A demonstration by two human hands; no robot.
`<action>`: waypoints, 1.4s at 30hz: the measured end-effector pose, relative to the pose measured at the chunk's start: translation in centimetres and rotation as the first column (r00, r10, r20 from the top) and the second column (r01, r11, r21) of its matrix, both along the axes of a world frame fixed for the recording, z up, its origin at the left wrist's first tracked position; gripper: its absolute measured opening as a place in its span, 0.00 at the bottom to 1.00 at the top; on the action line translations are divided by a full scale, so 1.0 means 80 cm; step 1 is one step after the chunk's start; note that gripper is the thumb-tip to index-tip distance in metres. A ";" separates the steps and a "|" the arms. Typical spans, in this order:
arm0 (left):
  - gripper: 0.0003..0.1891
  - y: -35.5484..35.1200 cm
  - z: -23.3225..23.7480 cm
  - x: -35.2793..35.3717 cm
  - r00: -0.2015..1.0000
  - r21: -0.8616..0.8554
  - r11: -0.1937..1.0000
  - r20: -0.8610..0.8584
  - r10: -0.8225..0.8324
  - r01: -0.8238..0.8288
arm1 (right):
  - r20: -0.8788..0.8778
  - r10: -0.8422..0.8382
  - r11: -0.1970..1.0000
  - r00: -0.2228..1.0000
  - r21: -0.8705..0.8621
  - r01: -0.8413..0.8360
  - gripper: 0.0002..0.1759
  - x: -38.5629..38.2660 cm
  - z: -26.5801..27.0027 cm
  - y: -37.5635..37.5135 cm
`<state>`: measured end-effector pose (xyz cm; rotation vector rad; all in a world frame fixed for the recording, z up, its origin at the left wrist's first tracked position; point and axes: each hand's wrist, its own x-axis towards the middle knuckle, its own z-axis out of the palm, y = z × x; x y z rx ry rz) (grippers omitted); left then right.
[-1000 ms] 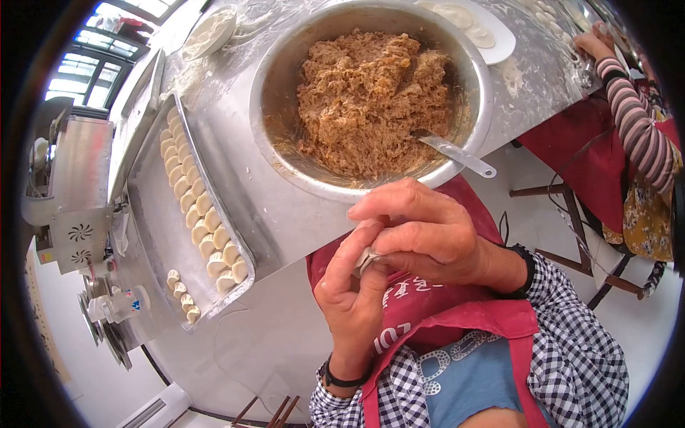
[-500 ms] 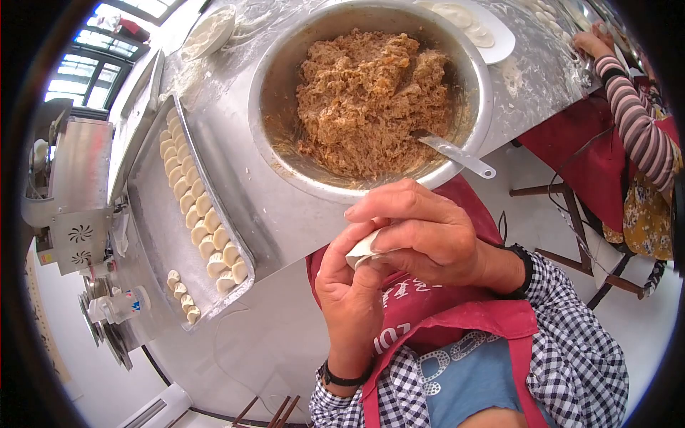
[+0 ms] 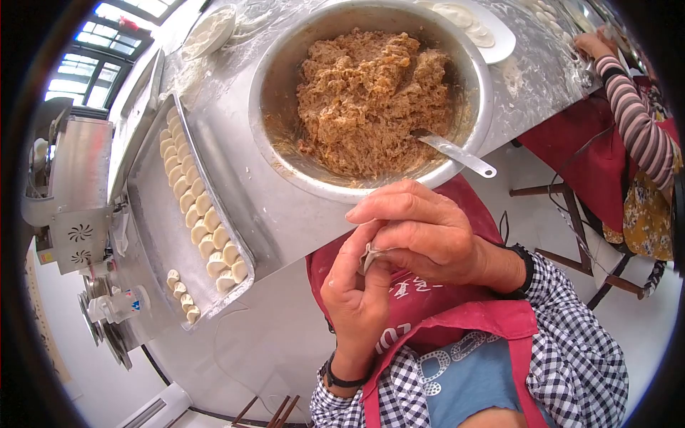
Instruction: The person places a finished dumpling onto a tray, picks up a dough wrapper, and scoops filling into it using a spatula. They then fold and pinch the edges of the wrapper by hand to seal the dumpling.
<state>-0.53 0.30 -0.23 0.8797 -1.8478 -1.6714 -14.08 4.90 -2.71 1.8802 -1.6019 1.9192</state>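
Note:
A dumpling [image 3: 369, 255] is pinched between my two hands, in front of the red apron, and most of it is hidden by fingers. My left hand [image 3: 353, 289] is closed on its near side, thumb and forefinger against the dough. From the right, my right hand [image 3: 428, 232] curls over and presses the folded edge. Just beyond my hands stands a large metal bowl [image 3: 262, 135] of minced filling [image 3: 371, 100]. A metal spatula [image 3: 460, 155] leans in the filling, its handle over the rim toward me.
To the left, a metal tray [image 3: 153, 235] holds rows of finished dumplings [image 3: 207, 221]. A white plate [image 3: 499, 39] with round wrappers [image 3: 457, 14] lies beyond the bowl. A flour dish [image 3: 208, 32] is at far left. On the right, another person's striped sleeve [image 3: 635, 114] reaches over the table.
My fingers have closed further over the dumpling, so less white dough shows. My left hand has turned slightly. The bowl, spatula and tray are unchanged.

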 end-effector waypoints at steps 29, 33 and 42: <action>0.22 0.003 -0.006 0.001 1.000 0.009 1.000 0.028 0.011 -0.012 | 0.001 -0.005 0.999 1.000 0.042 0.005 0.06 0.001 0.003 0.001; 0.23 -0.001 -0.009 0.001 1.000 -0.051 0.999 0.009 -0.016 0.017 | 0.000 0.010 0.999 1.000 0.052 -0.010 0.07 0.001 0.003 0.002; 0.25 0.003 -0.003 -0.006 0.995 0.074 0.997 -0.087 0.041 -0.034 | 0.013 0.074 0.992 0.997 0.104 -0.075 0.13 -0.007 0.004 0.005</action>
